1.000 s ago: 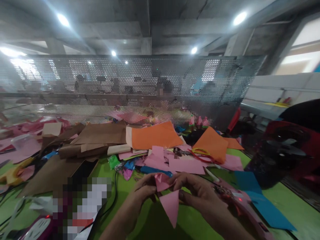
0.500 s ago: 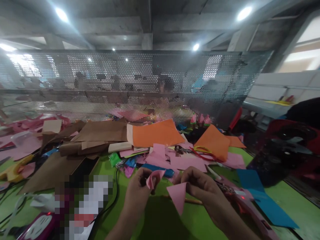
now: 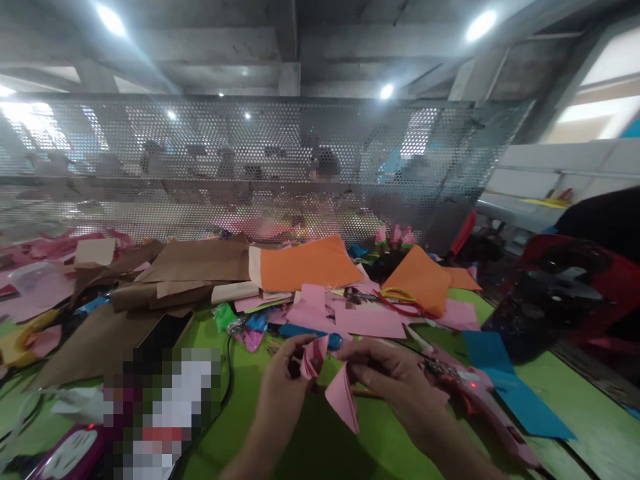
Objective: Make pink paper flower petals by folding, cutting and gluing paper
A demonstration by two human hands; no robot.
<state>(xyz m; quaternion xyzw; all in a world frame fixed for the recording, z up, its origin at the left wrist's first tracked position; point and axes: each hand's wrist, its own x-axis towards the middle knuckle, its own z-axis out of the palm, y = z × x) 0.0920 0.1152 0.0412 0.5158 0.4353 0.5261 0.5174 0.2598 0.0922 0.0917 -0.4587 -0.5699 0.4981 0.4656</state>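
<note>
My left hand [image 3: 281, 390] is closed on a curled, layered pink paper piece [image 3: 316, 357], its edges sticking up past the thumb. My right hand [image 3: 400, 383] pinches a pointed, folded pink paper piece [image 3: 342, 400] that hangs down from the fingertips. The two pieces are close together but look apart. Between the hands a thin brown stick [image 3: 369, 393] shows behind the paper; whether either hand touches it I cannot tell. Just right of my right hand lies a pink glue gun [image 3: 493, 410] with a small red light.
Loose pink paper [image 3: 370, 322], orange sheets [image 3: 310, 265] and brown paper [image 3: 200, 260] cover the far side of the green table [image 3: 245, 393]. A blue sheet [image 3: 520, 393] lies at right. At lower left is a purple power strip [image 3: 75, 453]. A perforated screen [image 3: 280, 160] stands behind.
The paper in my right hand has turned and shifted left, now showing a folded edge. The curled piece in my left hand has moved slightly right and up, nearer to it.
</note>
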